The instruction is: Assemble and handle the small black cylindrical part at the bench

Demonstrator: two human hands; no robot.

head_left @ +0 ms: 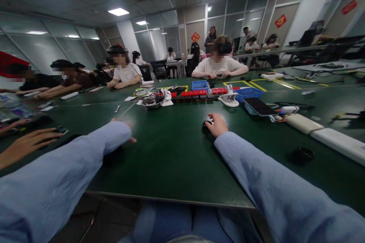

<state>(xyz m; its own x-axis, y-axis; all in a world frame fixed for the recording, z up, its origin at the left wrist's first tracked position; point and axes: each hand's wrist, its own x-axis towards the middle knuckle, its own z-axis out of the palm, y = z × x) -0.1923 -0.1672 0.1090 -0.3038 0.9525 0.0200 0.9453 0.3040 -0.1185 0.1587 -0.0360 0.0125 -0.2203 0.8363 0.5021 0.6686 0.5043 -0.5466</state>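
My right hand (219, 125) rests on the green table (171, 159), thumb and fingers curled round a small black round thing (206, 124) whose kind I cannot make out. My left hand (131, 133) is at the table too, turned away behind its blue sleeve. Only a fingertip and part of the hand's edge show there, so its grip is hidden. A dark thing (112, 155) lies under the left forearm, too shaded to name. Off to the right of my right forearm lies a black ring-shaped thing (302, 154).
Ahead stand a red row of compartments (194, 93), blue trays (249, 93), a white clamp stand (229, 98) and a metal bowl (152, 100). A phone (260, 106) and white power banks (339, 142) lie right. Another person's hand (34, 140) reaches in from the left, near a wrench (117, 109).
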